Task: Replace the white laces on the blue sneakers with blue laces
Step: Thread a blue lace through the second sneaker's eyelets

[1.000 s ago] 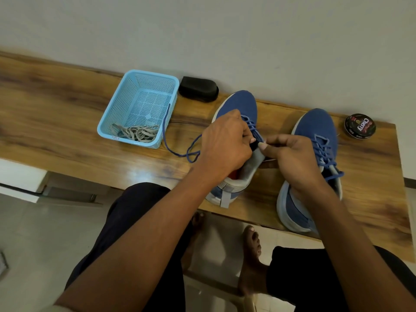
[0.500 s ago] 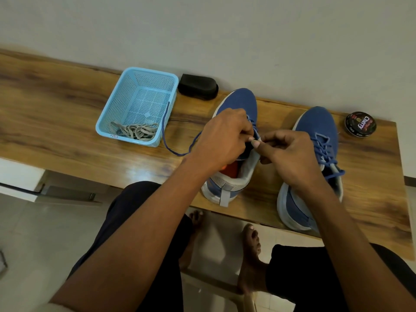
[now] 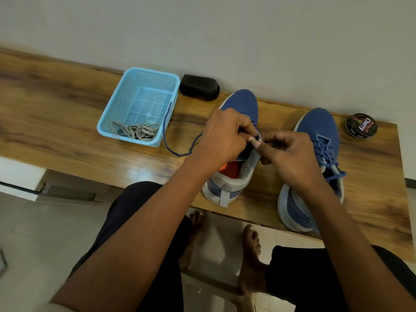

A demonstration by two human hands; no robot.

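Threading: left hand [image 3: 222, 136] and right hand [image 3: 290, 154] pinch the blue lace [image 3: 177, 152] at the left sneaker [image 3: 238, 104]'s upper eyelets. Next move, likely: pull it through.

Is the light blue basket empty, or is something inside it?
Not empty. Pale laces lie bunched in the near corner of the basket, and a blue lace hangs over its right wall.

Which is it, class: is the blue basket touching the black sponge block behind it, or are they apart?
Cannot tell. In the head view the blue basket's far corner and the black sponge block meet with no visible gap, but overlap from this angle could hide one.
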